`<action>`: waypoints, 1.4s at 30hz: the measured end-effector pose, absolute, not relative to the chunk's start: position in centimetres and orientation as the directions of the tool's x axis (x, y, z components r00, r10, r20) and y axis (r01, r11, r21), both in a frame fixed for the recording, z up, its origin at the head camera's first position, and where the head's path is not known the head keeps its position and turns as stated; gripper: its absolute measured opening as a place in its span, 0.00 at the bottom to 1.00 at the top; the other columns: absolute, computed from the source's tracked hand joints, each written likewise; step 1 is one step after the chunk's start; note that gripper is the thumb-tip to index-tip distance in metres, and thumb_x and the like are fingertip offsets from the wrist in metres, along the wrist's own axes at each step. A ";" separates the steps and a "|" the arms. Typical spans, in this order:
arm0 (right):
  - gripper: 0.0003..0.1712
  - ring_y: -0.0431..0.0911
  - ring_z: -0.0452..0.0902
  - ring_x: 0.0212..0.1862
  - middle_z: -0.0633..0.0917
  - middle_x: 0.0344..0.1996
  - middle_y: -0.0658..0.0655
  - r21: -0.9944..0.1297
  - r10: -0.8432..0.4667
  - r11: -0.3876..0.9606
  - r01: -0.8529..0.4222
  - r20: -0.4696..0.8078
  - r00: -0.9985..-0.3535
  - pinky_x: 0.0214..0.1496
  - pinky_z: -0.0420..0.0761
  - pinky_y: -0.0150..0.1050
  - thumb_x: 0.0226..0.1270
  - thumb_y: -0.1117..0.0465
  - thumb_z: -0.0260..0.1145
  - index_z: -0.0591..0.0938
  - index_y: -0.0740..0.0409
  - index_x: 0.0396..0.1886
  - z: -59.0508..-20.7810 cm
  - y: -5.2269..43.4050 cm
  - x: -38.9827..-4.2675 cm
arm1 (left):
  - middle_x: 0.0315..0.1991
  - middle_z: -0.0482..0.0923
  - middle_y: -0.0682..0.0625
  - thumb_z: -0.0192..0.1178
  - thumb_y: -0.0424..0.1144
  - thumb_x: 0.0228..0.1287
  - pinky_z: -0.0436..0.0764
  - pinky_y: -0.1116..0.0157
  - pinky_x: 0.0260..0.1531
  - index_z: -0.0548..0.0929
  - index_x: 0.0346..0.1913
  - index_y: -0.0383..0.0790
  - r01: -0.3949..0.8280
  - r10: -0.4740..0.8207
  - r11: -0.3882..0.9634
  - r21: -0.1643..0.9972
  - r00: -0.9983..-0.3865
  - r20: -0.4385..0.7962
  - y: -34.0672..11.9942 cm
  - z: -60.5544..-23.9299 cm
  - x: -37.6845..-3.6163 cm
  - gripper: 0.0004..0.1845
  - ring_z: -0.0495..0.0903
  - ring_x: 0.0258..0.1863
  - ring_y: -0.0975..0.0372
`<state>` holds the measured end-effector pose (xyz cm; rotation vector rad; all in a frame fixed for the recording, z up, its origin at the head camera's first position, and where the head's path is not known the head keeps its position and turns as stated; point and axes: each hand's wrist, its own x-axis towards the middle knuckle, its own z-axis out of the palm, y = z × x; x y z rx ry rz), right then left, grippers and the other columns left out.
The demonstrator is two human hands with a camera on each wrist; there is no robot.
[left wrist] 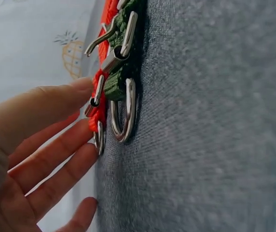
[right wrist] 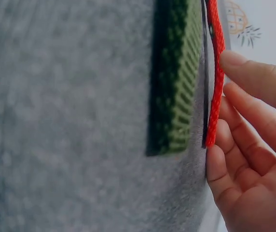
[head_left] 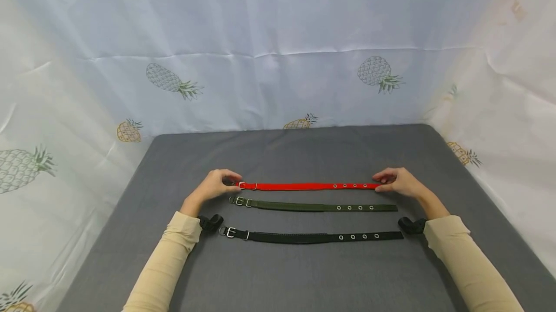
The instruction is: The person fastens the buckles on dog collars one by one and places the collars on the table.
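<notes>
On the left, our left hand (head_left: 215,185) touches the buckle end of the red collar (head_left: 304,186) with relaxed, nearly straight fingers (left wrist: 56,104), not clamped. The red collar lies flat on the grey table (head_left: 304,273), farthest of three, with the green collar (head_left: 312,205) and black collar (head_left: 312,236) nearer. On the right, our right hand (head_left: 399,181) rests loose fingertips (right wrist: 254,77) on its holed tip.

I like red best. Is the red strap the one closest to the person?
No, the red strap lies farthest away, beyond the green strap and the black strap.
</notes>
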<state>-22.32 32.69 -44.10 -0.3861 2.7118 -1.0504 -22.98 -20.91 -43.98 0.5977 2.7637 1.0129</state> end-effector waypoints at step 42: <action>0.16 0.39 0.81 0.36 0.88 0.39 0.65 -0.650 -0.279 0.738 -0.184 -0.046 -0.959 0.38 0.78 0.35 0.63 0.59 0.68 0.85 0.66 0.46 -41.5 30.6 -23.0 | 0.36 0.85 0.43 0.67 0.29 0.55 0.83 0.66 0.38 0.88 0.38 0.36 0.429 0.342 0.663 0.614 -0.902 0.262 -22.5 -42.2 -23.2 0.07 0.79 0.33 0.62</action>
